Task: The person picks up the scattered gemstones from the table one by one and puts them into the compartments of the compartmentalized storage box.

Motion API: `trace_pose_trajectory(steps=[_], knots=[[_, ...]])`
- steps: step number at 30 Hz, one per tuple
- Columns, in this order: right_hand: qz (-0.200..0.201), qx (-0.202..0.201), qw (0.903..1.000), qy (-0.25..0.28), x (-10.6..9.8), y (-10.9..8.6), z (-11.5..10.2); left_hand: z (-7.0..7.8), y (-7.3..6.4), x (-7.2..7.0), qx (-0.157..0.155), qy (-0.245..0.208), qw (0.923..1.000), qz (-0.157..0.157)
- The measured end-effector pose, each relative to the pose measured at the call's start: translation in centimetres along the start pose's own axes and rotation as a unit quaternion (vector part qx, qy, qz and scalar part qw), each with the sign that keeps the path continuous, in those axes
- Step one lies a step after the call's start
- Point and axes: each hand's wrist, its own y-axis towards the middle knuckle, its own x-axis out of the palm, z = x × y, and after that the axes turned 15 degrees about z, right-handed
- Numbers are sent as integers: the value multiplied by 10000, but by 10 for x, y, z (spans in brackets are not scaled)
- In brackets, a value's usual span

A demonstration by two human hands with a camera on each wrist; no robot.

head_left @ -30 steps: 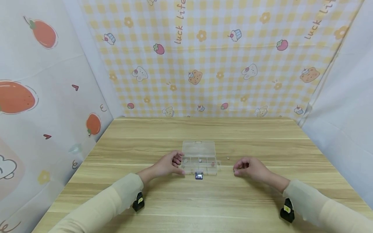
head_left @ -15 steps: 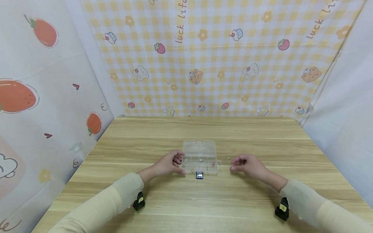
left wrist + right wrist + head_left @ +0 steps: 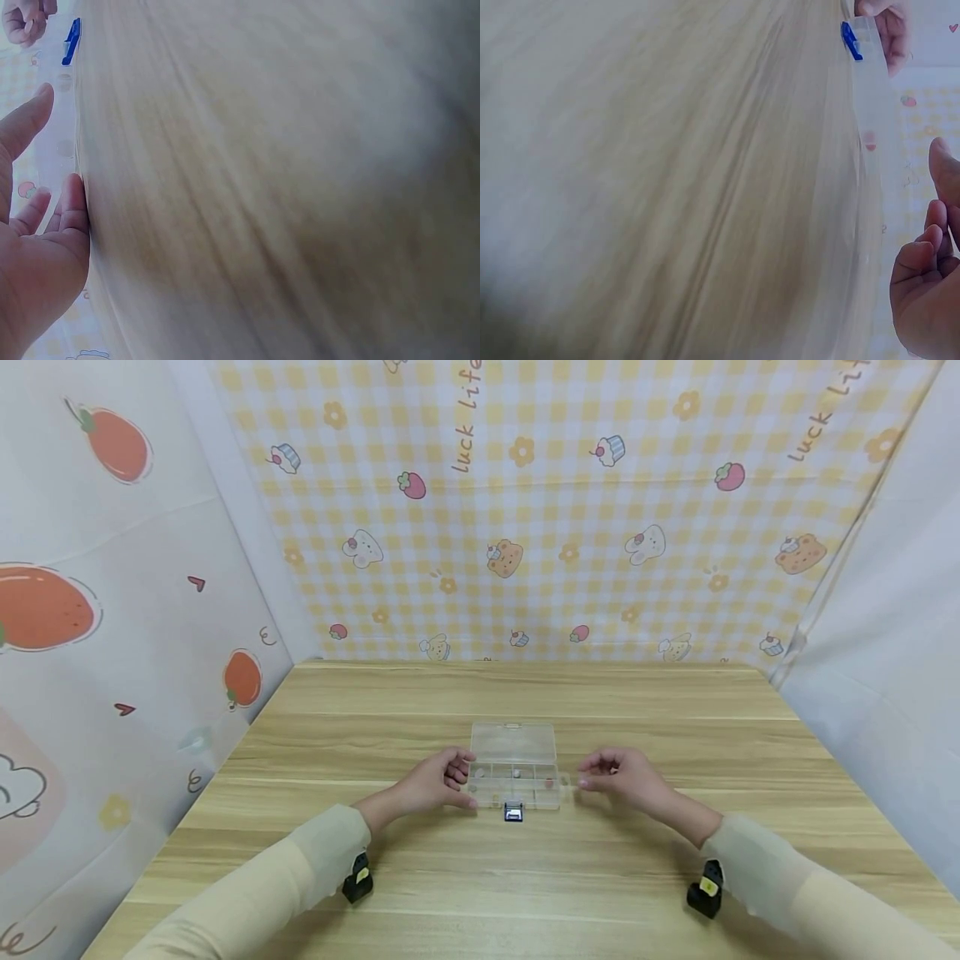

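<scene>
A clear plastic compartment box (image 3: 513, 793) lies with its lid (image 3: 513, 742) tipped back. Several small pieces sit in its compartments, among them a white one (image 3: 517, 773) and a reddish one (image 3: 549, 783). At the box's left side my left hand (image 3: 435, 783) holds it, thumb by the front corner and fingers farther back. My right hand (image 3: 628, 779) is just right of the box, thumb and fingertips drawn together. A tiny pale piece (image 3: 28, 26) shows at those fingertips in the left wrist view; its kind is too small to tell.
A blue clasp (image 3: 513, 812) stands out from the box's front edge, and a clear tab (image 3: 565, 782) from its right side. The wooden table (image 3: 510, 893) meets a patterned cloth (image 3: 525, 568) at the back, with more cloth at both sides.
My right hand has moved left and slightly away from me, up to the box's right side. A small pale piece on the table there is now out of sight. My left hand stays put.
</scene>
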Motion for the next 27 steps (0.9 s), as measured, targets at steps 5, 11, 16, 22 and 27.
trace_pose_trajectory(steps=[5,11,16,22,27], knots=[[-55,-111,9998,142,10,4,-7,0,0,0,-32,-19,10000,13],[-145,-211,9990,360,25,10,-14,0,0,0,-78,-50,10000,23],[-226,-284,9983,451,37,12,-20,1,-1,0,-63,-25,10000,38],[-362,-443,9973,467,45,9,-35,1,-1,0,-58,33,10000,63],[-436,-625,9960,460,42,0,-62,0,-1,0,-34,-13,10000,47]])
